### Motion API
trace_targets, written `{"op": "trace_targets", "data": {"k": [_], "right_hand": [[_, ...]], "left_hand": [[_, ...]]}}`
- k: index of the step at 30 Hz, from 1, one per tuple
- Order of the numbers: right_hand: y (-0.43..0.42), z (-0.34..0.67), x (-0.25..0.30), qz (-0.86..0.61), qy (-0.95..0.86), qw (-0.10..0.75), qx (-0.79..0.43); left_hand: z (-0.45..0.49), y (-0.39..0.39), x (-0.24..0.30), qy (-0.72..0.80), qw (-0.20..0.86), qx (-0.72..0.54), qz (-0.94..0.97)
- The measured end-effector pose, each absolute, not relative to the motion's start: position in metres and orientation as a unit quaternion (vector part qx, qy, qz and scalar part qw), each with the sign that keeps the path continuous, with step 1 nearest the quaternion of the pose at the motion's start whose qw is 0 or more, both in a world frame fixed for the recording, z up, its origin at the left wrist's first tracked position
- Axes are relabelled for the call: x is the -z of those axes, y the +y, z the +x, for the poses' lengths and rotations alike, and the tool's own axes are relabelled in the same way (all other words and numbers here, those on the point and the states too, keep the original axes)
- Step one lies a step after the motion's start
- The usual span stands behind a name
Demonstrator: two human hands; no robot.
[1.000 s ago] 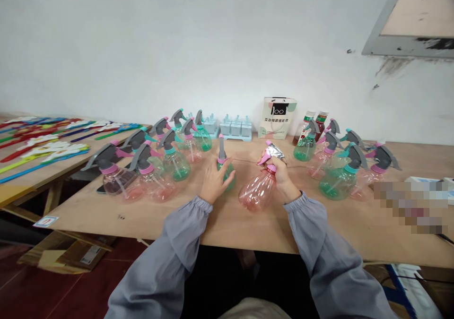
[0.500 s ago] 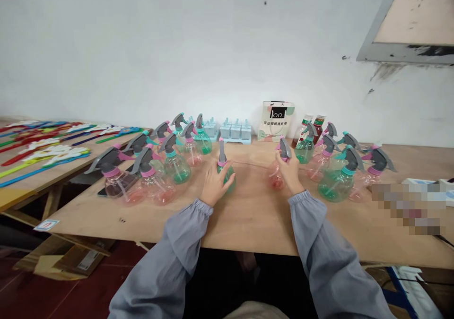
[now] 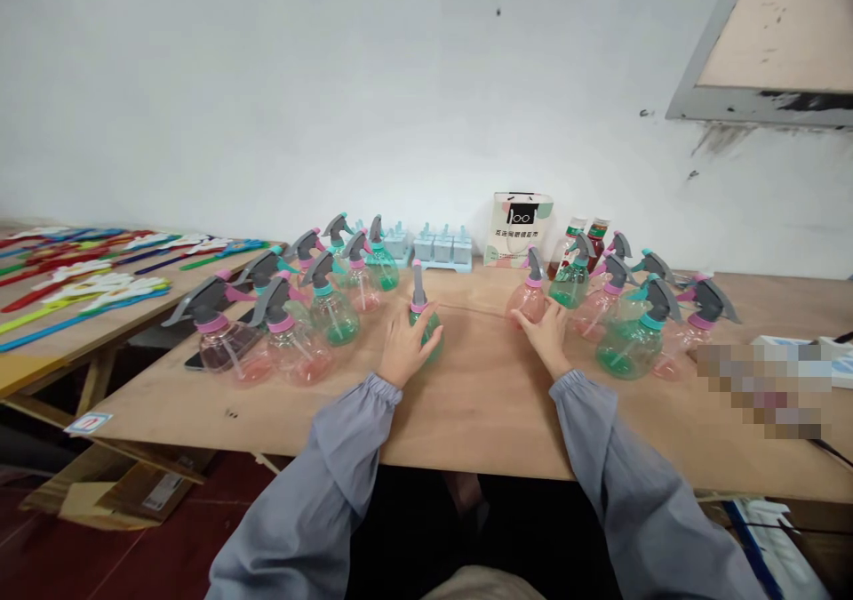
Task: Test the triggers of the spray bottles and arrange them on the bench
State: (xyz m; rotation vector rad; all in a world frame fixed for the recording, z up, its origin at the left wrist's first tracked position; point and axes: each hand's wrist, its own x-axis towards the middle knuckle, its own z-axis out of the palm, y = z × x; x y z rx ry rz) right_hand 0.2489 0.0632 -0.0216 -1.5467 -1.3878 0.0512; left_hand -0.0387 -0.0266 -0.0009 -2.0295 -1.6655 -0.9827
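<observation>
My left hand [image 3: 405,342] is wrapped round a small green spray bottle [image 3: 433,337] with a pink collar and grey trigger head, standing upright on the table. My right hand [image 3: 547,338] is at the near side of a pink spray bottle [image 3: 525,300], its thumb and fingers spread apart. The thumb overlaps the bottle's lower front; whether it touches I cannot tell. Left of my hands stand several more spray bottles, among them a clear pink one [image 3: 299,356] and a green one [image 3: 335,317]. Others are on the right, including a large green bottle [image 3: 626,349].
Light blue ice-pop moulds [image 3: 443,249], a printed paper bag [image 3: 520,231] and red bottles [image 3: 598,243] stand by the wall. A dark phone [image 3: 227,351] lies behind the left bottles. Colourful flower-shaped strips [image 3: 99,284] cover the left table. A pixelated patch hides something at right.
My right hand has come down off the pink bottle's trigger head, and its fingers have spread. That bottle now stands slightly farther back. My left hand has stayed on the green bottle.
</observation>
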Motion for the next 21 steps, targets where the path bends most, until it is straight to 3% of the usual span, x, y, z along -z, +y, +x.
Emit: {"op": "trace_targets", "data": {"k": [14,21], "right_hand": [[0.144,0.250,0.016,-0.709,-0.478,0.516,-0.048],[0.110,0.227,0.023,-0.598,-0.495,0.627,-0.062]], "left_hand": [[-0.043,-0.025,0.004,-0.562,0.153,0.369,-0.724],[-0.038,-0.022,0.012,-0.517,0.097,0.416,-0.742]]}}
